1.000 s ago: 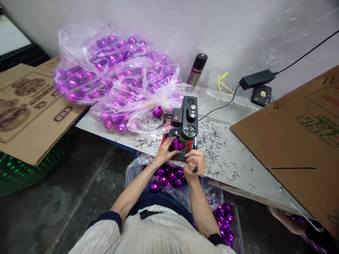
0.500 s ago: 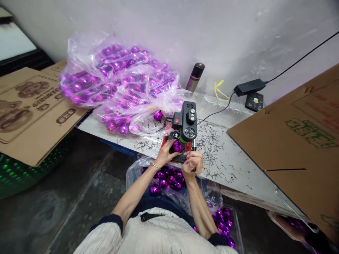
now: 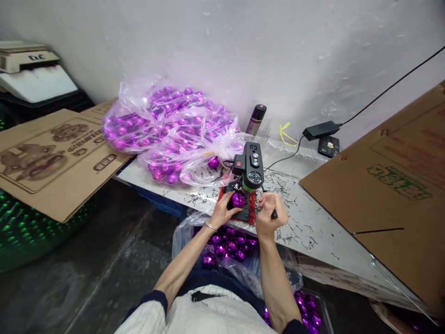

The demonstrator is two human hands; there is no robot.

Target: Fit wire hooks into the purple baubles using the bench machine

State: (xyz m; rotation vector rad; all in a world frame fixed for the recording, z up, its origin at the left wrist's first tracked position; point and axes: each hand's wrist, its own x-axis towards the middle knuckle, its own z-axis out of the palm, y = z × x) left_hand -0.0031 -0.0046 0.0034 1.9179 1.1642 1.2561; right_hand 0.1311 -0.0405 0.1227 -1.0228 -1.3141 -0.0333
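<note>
My left hand [image 3: 224, 209] is closed around the side of a shiny purple faceted ball [image 3: 238, 200], thumb near me and fingers behind it. The ball sits on the black base of a small bench drill press [image 3: 253, 167], under its head. To the right, my right hand [image 3: 271, 213] is a fist around the press's lever handle [image 3: 274, 215], whose black end shows by the fingers. Red material [image 3: 252, 208] lies under and beside the base. Whether a bit touches the ball is hidden by the head.
Clear bags [image 3: 167, 134] of purple balls lie behind left. Below the table edge hangs an open bag [image 3: 184, 234] with more. Black shavings [image 3: 295, 208] litter the white table. A spray can [image 3: 256, 119], power adapter [image 3: 321, 130] and cardboard boxes [image 3: 382, 185] [image 3: 52, 162] stand around.
My right hand has moved right, away from the ball, with its fist on the lever handle. My left hand stays at the ball. The whole view has shifted slightly.
</note>
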